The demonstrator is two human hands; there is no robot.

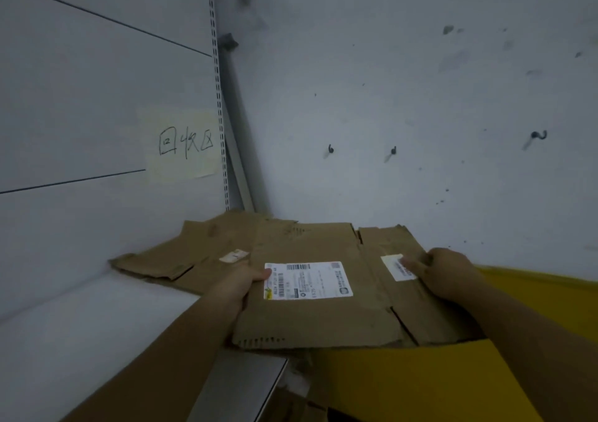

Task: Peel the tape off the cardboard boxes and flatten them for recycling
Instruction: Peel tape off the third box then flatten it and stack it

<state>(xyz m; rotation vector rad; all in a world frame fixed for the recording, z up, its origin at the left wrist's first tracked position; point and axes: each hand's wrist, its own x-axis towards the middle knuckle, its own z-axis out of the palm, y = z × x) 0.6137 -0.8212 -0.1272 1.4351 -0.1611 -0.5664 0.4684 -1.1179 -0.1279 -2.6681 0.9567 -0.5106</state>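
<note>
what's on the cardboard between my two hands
In the head view, a large white shipping label sits on the flattened brown cardboard box between the left hand and right hand.

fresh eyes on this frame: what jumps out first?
The flattened cardboard box at centre, held at its edges by the left hand and right hand, with a white shipping label on its top face. Another flattened box lies beneath it on the white shelf. On the left wall, a handwritten paper note stands out.
</note>
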